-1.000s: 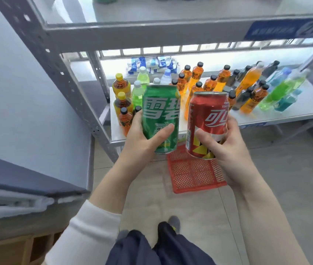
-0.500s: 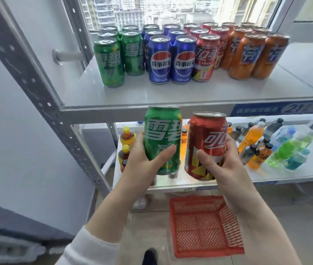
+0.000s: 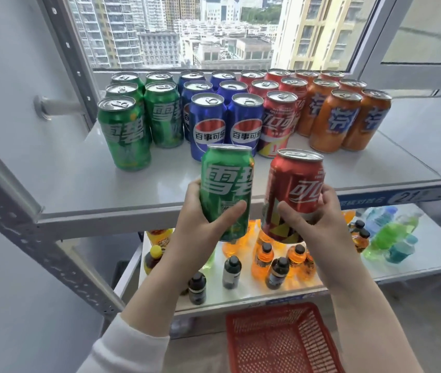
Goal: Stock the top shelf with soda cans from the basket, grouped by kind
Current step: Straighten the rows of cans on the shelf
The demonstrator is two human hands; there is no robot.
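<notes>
My left hand grips a green soda can upright, just in front of the top shelf's front edge. My right hand holds a red soda can beside it, tilted slightly. On the top shelf stand rows of cans sorted by kind: green cans at left, then blue cans, red cans, and orange cans at right. The red mesh basket sits on the floor below; I see no cans in it.
The lower shelf carries many small drink bottles in orange, dark, green and blue. A grey perforated shelf post slants across the left. A window stands behind the top shelf. Bare shelf surface lies in front of the rows.
Both hands have lifted the two cans from lower-shelf height up to the top shelf's front edge. My view has tilted upward, bringing the stocked top shelf into full sight.
</notes>
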